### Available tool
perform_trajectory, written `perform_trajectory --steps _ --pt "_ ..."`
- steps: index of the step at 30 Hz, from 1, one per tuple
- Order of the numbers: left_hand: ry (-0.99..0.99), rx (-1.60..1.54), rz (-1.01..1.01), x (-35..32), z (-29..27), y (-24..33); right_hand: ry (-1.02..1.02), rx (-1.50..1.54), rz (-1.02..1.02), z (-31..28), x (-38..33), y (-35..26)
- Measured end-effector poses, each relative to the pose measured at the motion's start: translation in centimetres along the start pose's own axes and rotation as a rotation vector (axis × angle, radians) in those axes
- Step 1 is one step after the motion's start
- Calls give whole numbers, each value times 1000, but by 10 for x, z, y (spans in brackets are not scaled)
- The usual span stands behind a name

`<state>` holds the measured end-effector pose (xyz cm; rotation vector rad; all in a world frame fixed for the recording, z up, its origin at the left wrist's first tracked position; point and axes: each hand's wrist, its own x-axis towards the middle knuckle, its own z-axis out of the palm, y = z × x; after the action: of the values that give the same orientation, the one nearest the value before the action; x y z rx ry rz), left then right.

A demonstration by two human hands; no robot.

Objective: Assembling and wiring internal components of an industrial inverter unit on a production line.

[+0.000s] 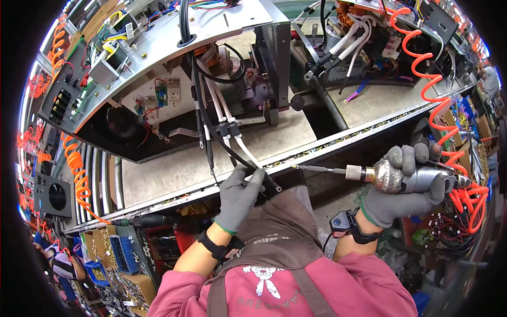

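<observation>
My gloved left hand is closed around a black cable whose metal ring lug sticks out past the fingertips. A white cable also runs down to those fingertips; whether they grip it too is unclear. My gloved right hand is wrapped around a silver pneumatic screwdriver, held level with its long bit pointing left. The bit's tip is apart from the lug. Before me stands an open grey machine housing, with black and white cables hanging out of it.
A second open machine stands at the back right. An orange coiled air hose hangs down to the screwdriver. The conveyor's metal rail crosses in front of me. Boxes of small parts stand at the lower left.
</observation>
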<state>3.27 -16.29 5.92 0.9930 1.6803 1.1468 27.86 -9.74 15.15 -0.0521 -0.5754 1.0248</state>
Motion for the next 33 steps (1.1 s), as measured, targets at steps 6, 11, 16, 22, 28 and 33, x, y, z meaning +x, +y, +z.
perform_trajectory --steps 6,11,16,22,28,33 --pt "-24 -182 -6 -10 -9 -31 102 -139 -81 -6 -6 -14" --pt "-335 84 14 -17 -15 -64 7 -67 4 -13 -8 -17" --pt "-536 283 156 -29 -21 -45 -15 -55 22 -19 -8 -23" --pt "-275 358 634 5 17 35 120 -157 -133 -16 -2 -29" --pt "-150 -297 77 88 47 63 247 -291 -335 -11 2 -21" --pt "-26 -349 -191 90 -3 26 293 -324 -273 -6 -5 13"
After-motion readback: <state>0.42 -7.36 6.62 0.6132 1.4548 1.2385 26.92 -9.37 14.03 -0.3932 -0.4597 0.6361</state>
